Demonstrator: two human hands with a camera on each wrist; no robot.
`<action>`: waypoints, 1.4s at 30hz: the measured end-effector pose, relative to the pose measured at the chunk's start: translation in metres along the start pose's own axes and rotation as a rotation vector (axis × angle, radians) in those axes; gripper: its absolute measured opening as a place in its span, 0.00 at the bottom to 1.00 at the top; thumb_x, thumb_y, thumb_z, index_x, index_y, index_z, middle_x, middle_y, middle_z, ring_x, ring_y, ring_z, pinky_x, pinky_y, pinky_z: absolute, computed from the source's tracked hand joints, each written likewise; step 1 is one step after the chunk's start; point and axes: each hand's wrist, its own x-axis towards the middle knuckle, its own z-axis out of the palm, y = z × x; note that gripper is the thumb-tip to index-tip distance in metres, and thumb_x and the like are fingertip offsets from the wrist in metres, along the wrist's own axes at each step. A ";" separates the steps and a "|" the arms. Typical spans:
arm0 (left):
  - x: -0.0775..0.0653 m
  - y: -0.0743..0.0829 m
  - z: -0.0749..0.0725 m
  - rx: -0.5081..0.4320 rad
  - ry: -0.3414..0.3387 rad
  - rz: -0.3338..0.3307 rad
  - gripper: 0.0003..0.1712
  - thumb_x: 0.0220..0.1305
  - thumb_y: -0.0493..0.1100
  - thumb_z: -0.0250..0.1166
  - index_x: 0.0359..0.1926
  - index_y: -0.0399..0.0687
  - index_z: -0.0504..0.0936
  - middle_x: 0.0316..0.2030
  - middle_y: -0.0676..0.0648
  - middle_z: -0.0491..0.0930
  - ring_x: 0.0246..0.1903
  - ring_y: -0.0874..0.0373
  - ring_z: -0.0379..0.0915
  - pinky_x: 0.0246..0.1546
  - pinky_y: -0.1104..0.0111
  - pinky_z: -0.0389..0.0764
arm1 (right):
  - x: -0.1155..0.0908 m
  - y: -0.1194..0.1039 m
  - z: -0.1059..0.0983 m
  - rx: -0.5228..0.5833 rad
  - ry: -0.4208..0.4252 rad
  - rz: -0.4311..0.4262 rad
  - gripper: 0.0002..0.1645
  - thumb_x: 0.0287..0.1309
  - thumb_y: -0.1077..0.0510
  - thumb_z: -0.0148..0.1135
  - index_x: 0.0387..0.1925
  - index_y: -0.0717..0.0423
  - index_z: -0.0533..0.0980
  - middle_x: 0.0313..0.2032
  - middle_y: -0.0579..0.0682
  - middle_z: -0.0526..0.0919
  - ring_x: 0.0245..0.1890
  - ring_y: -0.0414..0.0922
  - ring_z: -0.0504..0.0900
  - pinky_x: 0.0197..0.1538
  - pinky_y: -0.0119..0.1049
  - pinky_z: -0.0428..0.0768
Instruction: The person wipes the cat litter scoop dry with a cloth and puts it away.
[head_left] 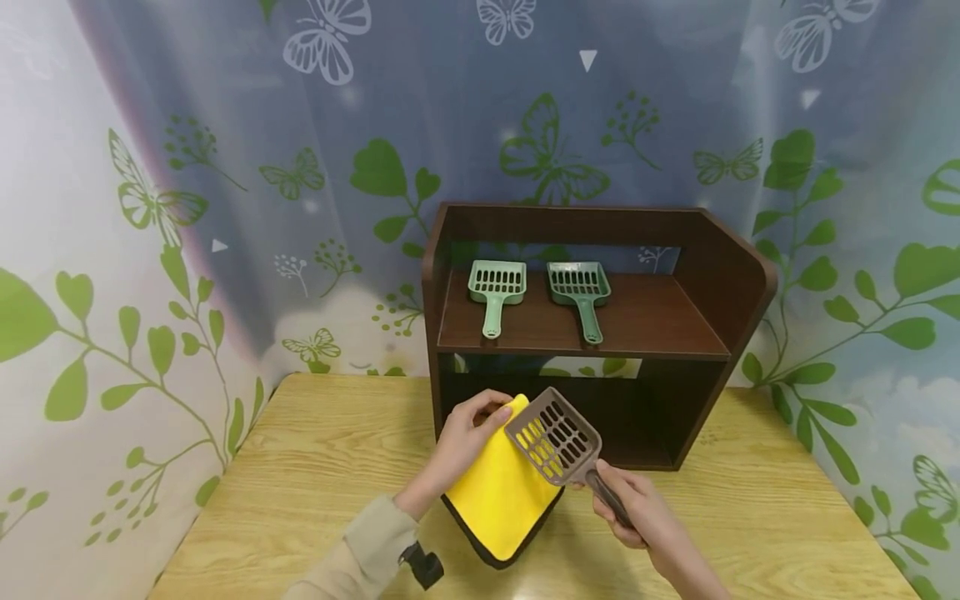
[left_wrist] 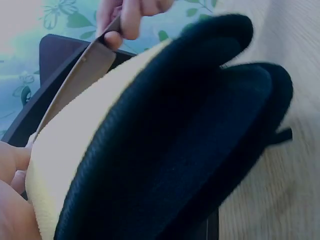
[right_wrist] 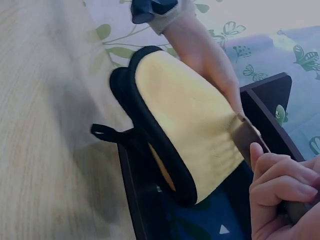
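Observation:
My right hand point(head_left: 633, 508) grips the handle of a brown slotted litter scoop point(head_left: 557, 437), its scoop end tilted up in front of the shelf. With my left hand point(head_left: 468, 442) I pinch the top of a yellow cloth point(head_left: 502, 492) with dark edging, which hangs folded behind and below the scoop. In the left wrist view the cloth's dark underside point(left_wrist: 190, 135) fills the middle, and the scoop point(left_wrist: 80, 75) lies along its yellow face. The right wrist view shows the scoop point(right_wrist: 247, 137) against the yellow cloth point(right_wrist: 185, 120), with a black loop point(right_wrist: 105, 132) at its edge.
A dark brown two-tier shelf point(head_left: 585, 342) stands at the back of the wooden table point(head_left: 337, 450). On its upper board lie a light green scoop point(head_left: 497, 287) and a darker green scoop point(head_left: 581, 287). A patterned curtain point(head_left: 300, 125) hangs behind and at both sides.

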 end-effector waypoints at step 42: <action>0.017 0.005 0.002 -0.088 -0.199 -0.155 0.18 0.74 0.51 0.62 0.55 0.46 0.85 0.47 0.48 0.85 0.40 0.59 0.79 0.43 0.69 0.79 | 0.001 0.010 -0.003 -0.134 -0.206 -0.041 0.34 0.80 0.43 0.44 0.46 0.72 0.79 0.18 0.42 0.68 0.10 0.31 0.53 0.14 0.25 0.55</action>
